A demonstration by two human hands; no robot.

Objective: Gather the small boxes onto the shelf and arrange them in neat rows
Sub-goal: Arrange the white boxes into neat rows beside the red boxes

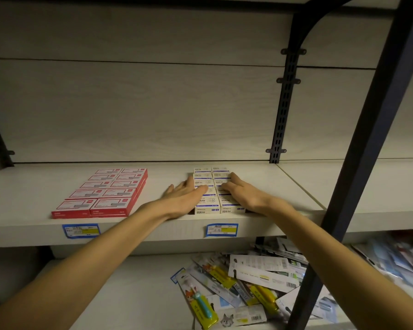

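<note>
2 bare forearms are seen reaching up from the bottom corners of the frame toward a pale wood-grain shelf. The left hand is laid flat against the left side of a block of white boxes, its fingers straight and extended, with the fingertips resting on top of the boxes. The right hand is placed the same way against the block's right side, fingers straight and close together; nothing is gripped by either hand. The white boxes are arranged in 2 columns running from the front edge of the shelf toward the back panel, pressed between the 2 hands. Blue bands and printed characters are shown on their faces.

To the left, well apart from the white block, a group of red boxes is set out in 2 columns, slanting slightly toward the back. 2 blue-edged price labels are fixed to the shelf's front lip, one below the red boxes and one below the white ones.

On the lower shelf, a loose heap of carded toothbrush packs is piled at the right, several with yellow and teal handles and cartoon animal prints. A dark metal upright is crossed diagonally over the right of the view, and a slotted bracket rail is mounted on the back panel.
</note>
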